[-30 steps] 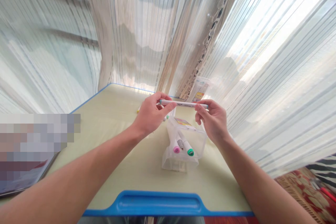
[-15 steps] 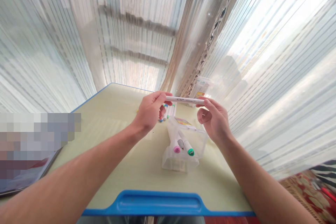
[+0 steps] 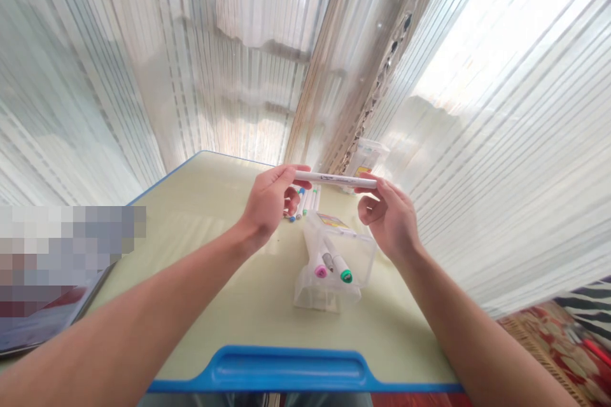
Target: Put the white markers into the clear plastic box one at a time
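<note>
Bench (image 3: 205, 203): clear case (image 3: 310, 232), three markers (image 3: 329, 261) inside. Above and beyond: white marker (image 3: 334, 180), held near level, ends pinched between closed fingers of left hand (image 3: 270, 200) and right hand (image 3: 392, 213). Farther: several loose markers (image 3: 306, 202), uncased; work apparently partway. Rear: second transparent box (image 3: 370, 154), contents indistinct.

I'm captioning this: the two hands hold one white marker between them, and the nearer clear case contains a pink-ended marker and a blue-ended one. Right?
One slip: the head view shows a green-ended marker, not a blue-ended one, with the pink-ended marker in the nearer clear case. The left hand and right hand do hold one white marker between them.
</note>
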Tool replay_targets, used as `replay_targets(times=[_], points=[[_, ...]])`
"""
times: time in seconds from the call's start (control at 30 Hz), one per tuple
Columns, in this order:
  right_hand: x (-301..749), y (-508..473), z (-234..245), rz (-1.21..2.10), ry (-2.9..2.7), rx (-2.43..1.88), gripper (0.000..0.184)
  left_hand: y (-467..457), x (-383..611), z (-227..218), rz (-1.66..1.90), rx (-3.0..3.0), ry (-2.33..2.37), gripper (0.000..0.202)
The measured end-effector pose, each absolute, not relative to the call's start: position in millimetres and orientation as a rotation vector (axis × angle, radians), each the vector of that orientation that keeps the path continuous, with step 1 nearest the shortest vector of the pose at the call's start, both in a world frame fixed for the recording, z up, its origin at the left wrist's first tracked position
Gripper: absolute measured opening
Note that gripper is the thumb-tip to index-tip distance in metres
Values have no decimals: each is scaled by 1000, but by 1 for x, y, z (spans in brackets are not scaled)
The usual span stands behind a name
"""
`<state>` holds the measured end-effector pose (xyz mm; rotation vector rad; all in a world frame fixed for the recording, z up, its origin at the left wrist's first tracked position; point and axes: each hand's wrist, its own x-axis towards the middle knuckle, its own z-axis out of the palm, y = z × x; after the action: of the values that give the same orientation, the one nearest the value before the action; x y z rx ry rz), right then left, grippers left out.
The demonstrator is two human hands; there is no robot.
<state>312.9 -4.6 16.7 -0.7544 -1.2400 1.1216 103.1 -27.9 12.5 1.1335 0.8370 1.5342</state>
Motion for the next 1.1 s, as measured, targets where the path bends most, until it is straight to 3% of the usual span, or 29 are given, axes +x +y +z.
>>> replay_targets(times=[1.1], points=[[313,-1,14,1160,-1232,-788,18,-26,104,11,1511,1177,981,28]])
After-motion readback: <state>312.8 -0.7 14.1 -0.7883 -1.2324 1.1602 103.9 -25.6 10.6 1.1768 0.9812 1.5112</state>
